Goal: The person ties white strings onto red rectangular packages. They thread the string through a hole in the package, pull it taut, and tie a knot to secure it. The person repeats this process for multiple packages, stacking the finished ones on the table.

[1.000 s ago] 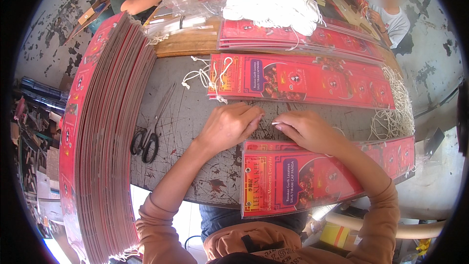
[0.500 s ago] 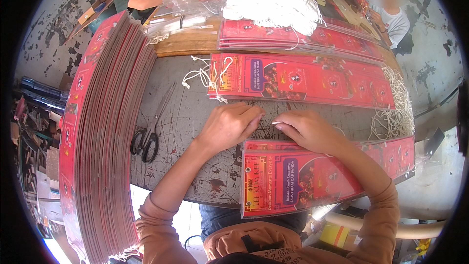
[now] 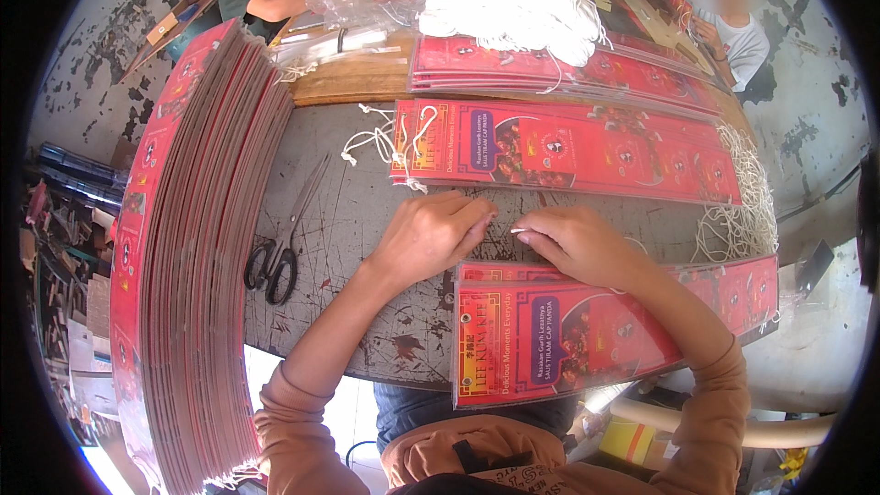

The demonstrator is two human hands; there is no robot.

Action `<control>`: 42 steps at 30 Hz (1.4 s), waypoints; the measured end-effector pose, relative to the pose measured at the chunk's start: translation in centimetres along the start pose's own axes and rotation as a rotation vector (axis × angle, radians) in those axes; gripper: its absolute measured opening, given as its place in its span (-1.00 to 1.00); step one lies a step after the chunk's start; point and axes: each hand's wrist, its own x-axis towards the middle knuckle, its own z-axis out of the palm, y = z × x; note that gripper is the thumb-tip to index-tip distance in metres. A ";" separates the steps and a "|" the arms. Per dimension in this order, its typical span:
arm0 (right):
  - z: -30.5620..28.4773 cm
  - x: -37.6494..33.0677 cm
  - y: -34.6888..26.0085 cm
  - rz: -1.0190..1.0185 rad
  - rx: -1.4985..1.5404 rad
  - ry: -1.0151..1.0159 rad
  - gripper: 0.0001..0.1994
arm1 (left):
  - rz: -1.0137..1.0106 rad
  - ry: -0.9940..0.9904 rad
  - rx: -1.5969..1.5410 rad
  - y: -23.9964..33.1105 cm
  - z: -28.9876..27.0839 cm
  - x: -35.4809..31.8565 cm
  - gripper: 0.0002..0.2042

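My right hand (image 3: 576,240) is closed in a pinch on a white cord (image 3: 519,230), whose short end sticks out past the thumb. Across a small gap, my left hand (image 3: 431,231) is curled with thumb and forefinger together; anything inside is too small to make out. Below the right forearm lies a stack of long red printed signs (image 3: 486,348) in clear plastic, with metal eyelets at the left end. Beyond both hands rests another pile of red signs (image 3: 587,151) with knotted white strings (image 3: 371,136) at its left end.
Black-handled scissors (image 3: 275,266) lie left of my left forearm, beside a tall row of red signs (image 3: 197,257). Loose white cords (image 3: 747,183) hang at the right. A white cord bundle (image 3: 509,14) tops more signs at the back. Two people work across the table.
My hands and the cord stay in place. At the far left, the other person's upper body has shifted slightly to the right.
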 end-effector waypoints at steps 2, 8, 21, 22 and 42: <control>0.0 0.1 0.0 -0.003 0.007 -0.004 -0.85 | 0.002 0.013 -0.011 -0.1 0.1 -0.1 -0.89; -0.4 0.2 -0.3 0.013 0.010 -0.030 -0.84 | -0.008 0.005 -0.019 -0.1 0.1 0.1 -0.90; -0.2 0.2 -0.3 0.016 0.012 -0.017 -0.83 | 0.001 -0.006 0.009 -0.1 0.0 0.0 -0.89; -0.2 0.3 -0.3 0.018 0.010 -0.018 -0.83 | 0.000 -0.010 0.016 -0.1 0.0 -0.1 -0.89; -0.8 -0.2 -0.5 -0.216 -0.081 0.427 -0.71 | -0.002 -0.018 0.012 -0.2 0.1 0.0 -0.88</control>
